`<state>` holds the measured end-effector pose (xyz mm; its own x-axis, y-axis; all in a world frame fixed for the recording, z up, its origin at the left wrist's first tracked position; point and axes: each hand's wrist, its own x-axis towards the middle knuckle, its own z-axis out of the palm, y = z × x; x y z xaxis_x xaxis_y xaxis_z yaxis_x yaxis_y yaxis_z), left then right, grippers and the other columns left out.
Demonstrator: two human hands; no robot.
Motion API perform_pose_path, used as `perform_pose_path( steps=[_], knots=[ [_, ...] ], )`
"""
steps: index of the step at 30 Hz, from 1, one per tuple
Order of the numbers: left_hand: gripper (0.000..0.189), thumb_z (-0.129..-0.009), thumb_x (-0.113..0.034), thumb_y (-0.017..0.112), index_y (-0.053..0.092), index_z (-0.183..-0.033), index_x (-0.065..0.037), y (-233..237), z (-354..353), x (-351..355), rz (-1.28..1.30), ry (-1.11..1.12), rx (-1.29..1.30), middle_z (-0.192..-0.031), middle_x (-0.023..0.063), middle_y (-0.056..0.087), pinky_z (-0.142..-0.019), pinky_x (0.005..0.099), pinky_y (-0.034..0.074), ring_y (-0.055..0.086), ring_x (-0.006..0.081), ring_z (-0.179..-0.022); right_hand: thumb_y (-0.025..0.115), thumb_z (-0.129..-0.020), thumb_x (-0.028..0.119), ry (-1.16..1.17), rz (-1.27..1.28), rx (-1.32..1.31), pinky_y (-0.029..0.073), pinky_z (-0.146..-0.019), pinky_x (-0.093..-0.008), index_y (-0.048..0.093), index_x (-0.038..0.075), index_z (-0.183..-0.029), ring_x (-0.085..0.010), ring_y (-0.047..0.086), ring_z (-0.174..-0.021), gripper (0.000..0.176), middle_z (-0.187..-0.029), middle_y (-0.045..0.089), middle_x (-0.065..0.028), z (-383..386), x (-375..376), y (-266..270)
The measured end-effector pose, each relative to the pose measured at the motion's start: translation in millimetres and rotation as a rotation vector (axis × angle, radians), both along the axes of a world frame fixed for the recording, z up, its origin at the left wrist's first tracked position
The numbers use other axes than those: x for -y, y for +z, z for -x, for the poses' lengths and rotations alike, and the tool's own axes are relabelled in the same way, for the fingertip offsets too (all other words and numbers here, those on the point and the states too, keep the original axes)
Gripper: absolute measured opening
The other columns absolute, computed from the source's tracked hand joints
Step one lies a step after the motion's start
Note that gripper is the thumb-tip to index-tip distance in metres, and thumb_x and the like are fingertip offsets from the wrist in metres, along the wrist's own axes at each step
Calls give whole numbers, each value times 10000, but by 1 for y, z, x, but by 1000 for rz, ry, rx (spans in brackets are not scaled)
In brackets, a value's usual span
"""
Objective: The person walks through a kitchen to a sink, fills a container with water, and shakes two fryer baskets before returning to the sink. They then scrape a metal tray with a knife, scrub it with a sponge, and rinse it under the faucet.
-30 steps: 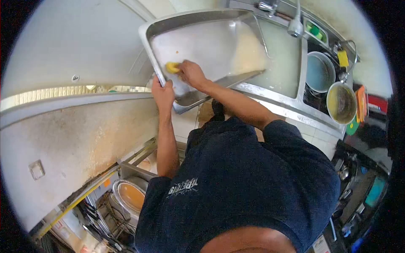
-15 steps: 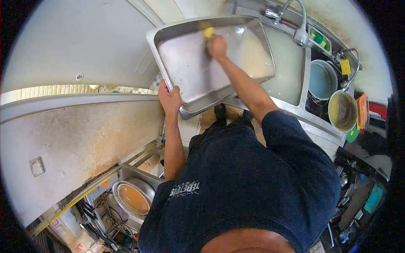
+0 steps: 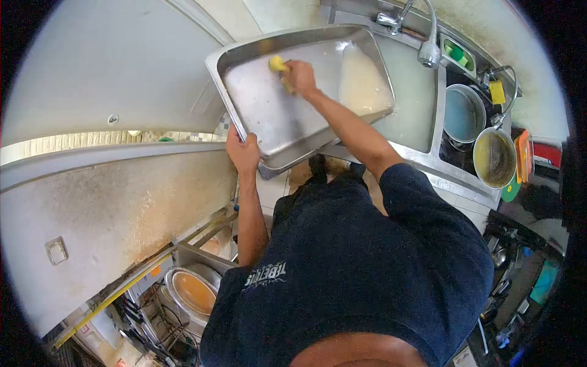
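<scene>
A large, deep metal pan [image 3: 257,116] is held tilted, its right end over the sink's edge. My left hand [image 3: 243,150] grips the pan's near left rim, with the thumb on the inner side. Inside the pan, my right hand [image 3: 299,78] is closed around a yellow sponge [image 3: 278,63], part of which sticks out to the left of the fingers. Cloudy, pale liquid [image 3: 365,82] pools in the pan's right end. The lower side of the sponge is hidden by the hand.
Cloudy water fills the sink basin [image 3: 433,131] at the right, under a spray faucet [image 3: 429,54]. Beyond it stand a pot [image 3: 463,116] and a yellowish pan [image 3: 494,159]. Green and pale sponges [image 3: 456,54] lie in a small tray. A worn white panel [image 3: 92,208] borders the left.
My right hand has moved left and slightly down inside the pan with the sponge. The pan has shifted slightly left, with my left hand still on its rim.
</scene>
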<state>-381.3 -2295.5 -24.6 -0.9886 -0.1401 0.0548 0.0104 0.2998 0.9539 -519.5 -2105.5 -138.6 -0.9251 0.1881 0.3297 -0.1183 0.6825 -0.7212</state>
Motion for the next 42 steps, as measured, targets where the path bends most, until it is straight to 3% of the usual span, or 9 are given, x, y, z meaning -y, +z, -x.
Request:
perform_pose_path(
  steps=[5, 7, 11, 18, 22, 29, 31, 32, 42],
  knots=[
    [270, -666, 42, 429, 525, -918, 39, -1, 0, -1, -13, 19, -22, -768, 55, 573, -621, 237, 428, 515, 102, -669, 577, -700, 213, -255, 102, 69, 466, -659, -428, 629, 27, -788, -331, 587, -718, 213, -742, 606, -174, 32, -59, -25],
    [271, -664, 41, 428, 526, -916, 39, -5, 0, -4, -11, 11, -28, -763, 53, 569, -616, 234, 423, 509, 99, -661, 572, -701, 198, -281, -91, 119, 467, -669, -423, 619, 26, -772, -336, 585, -719, 193, -740, 606, -177, 30, -48, -27],
    [254, -649, 42, 426, 527, -882, 27, -4, 3, -2, -20, 23, -70, -746, 36, 551, -608, 217, 406, 495, 91, -655, 595, -669, 192, -76, -17, -187, 461, -692, -414, 607, 39, -787, -331, 579, -737, 193, -775, 602, -175, -3, -3, -31],
    [235, -661, 51, 451, 528, -882, 21, -11, 4, 2, -88, -11, -12, -787, 40, 563, -655, 215, 411, 514, 93, -700, 542, -718, 185, -511, 11, 272, 466, -659, -408, 608, 32, -755, -317, 595, -725, 171, -788, 615, -167, 45, -141, -71],
    [248, -664, 51, 451, 529, -899, 24, -15, 8, 3, -109, -14, -37, -799, 41, 566, -661, 220, 413, 516, 93, -707, 504, -751, 226, -581, -193, 97, 459, -674, -416, 603, 37, -796, -338, 576, -745, 219, -804, 605, -170, 37, -158, -93],
    [214, -705, 23, 501, 545, -914, 13, -28, 15, 10, -21, -16, 0, -779, 34, 570, -636, 214, 408, 505, 87, -685, 541, -758, 158, -100, 60, -113, 464, -648, -414, 600, 20, -833, -328, 571, -716, 168, -776, 575, -172, -16, 19, -27],
    [100, -778, -62, 569, 540, -847, 5, -18, 14, 0, -16, -3, -11, -708, 7, 533, -586, 219, 387, 456, 77, -638, 558, -756, 202, 107, 24, 18, 462, -651, -406, 606, 34, -855, -314, 572, -708, 201, -802, 578, -160, -11, 74, -17],
    [232, -846, -220, 564, 513, -779, -4, -13, 13, -1, -33, -7, 9, -648, -26, 466, -538, 229, 344, 387, 68, -603, 549, -762, 201, 216, 123, -193, 456, -665, -402, 604, 43, -864, -319, 567, -714, 196, -822, 575, -163, -21, 90, -1],
    [406, -932, -344, 362, 459, -706, -22, -11, 21, 2, -109, 141, 58, -647, -33, 415, -533, 241, 313, 342, 69, -608, 638, -706, 244, 676, 265, 522, 421, -793, -411, 529, -33, -987, -378, 535, -925, 410, -975, 559, -239, -107, 85, 57]
  ],
)
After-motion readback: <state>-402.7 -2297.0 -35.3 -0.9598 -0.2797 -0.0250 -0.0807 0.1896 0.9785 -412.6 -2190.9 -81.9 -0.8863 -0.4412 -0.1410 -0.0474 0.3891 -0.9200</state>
